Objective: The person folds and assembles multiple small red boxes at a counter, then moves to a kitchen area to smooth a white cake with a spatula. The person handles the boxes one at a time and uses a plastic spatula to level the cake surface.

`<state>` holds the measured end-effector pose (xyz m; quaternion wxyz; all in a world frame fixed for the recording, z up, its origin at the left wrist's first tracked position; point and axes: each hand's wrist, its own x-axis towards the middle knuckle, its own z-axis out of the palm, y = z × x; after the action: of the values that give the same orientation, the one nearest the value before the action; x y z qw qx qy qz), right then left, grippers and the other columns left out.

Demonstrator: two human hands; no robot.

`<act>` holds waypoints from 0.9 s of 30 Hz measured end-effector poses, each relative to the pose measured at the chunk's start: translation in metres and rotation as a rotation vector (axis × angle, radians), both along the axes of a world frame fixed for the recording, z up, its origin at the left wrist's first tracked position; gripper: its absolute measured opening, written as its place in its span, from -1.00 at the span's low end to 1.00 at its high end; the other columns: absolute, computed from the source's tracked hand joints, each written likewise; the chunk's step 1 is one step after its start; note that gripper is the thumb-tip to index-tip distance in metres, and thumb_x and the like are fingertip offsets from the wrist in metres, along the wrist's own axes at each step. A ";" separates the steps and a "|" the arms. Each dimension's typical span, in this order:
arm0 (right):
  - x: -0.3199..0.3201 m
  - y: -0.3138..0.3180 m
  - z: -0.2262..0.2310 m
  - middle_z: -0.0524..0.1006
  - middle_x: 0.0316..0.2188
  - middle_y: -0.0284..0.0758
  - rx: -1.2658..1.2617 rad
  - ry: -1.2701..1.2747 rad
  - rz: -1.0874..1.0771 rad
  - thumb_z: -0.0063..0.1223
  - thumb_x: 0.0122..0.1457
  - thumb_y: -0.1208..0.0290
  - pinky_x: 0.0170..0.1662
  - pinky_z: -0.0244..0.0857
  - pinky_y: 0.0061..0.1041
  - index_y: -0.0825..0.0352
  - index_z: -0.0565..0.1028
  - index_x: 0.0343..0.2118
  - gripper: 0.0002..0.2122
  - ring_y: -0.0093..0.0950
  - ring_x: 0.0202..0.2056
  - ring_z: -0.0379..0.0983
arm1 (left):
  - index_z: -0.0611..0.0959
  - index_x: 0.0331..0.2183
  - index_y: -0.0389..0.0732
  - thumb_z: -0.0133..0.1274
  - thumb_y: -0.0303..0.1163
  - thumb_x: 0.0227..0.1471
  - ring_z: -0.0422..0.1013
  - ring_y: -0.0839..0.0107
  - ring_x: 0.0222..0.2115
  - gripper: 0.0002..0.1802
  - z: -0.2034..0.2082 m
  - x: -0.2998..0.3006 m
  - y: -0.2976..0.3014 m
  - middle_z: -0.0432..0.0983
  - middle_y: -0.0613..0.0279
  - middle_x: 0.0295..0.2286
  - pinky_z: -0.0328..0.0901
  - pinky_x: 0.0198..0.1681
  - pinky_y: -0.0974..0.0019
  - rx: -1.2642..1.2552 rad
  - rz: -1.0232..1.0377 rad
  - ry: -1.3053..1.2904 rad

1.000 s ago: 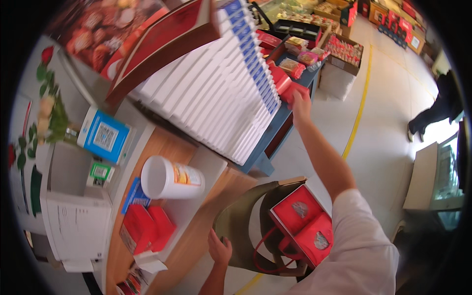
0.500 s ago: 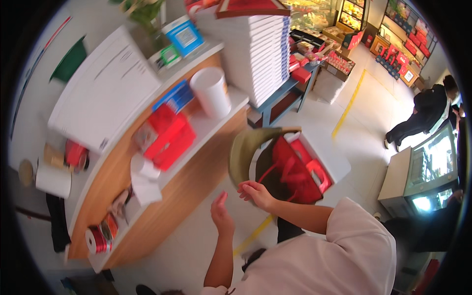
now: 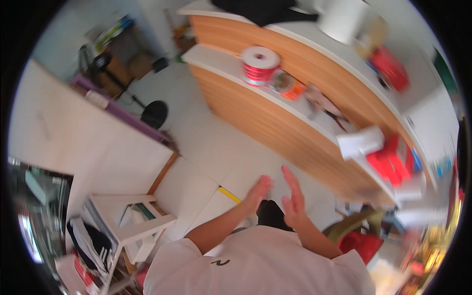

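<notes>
The red bag (image 3: 362, 244) is blurred and partly hidden by the right arm, beside the green chair (image 3: 345, 225), so its shape cannot be made out. The black cloth (image 3: 263, 9) is cut off at the top. Both the left hand (image 3: 257, 192) and the right hand (image 3: 294, 202) are held wide open in the air, a gap left between them. The left fingers are smudged. The ribbon roll (image 3: 259, 69) is set on the wooden counter (image 3: 275, 130).

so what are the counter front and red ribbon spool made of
Counter front: wood or wood-look laminate, matte, judging by its streaky brown grain. Ribbon spool: matte white end, perhaps card or plastic; the red winding's bright streaks suggest glossy satin or plastic.
</notes>
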<state>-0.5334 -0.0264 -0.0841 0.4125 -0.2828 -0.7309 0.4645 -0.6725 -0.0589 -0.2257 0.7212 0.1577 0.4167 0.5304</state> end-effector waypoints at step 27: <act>-0.864 0.529 -0.073 0.42 -0.07 -0.24 -1.055 0.263 0.459 -0.34 0.21 -0.06 -0.02 0.23 -0.28 0.19 0.13 0.16 -0.45 -0.30 -0.11 0.38 | 0.55 -0.20 -0.18 -0.14 -0.33 0.06 0.24 0.13 -0.01 -0.71 0.069 -0.783 0.529 0.37 0.03 -0.11 -0.04 0.14 -0.01 0.404 0.298 1.440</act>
<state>-1.3971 0.5022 -0.1571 0.1921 -0.2245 -0.3862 0.8738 -1.4554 0.4700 -0.1564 0.1494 0.5357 0.6959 0.4543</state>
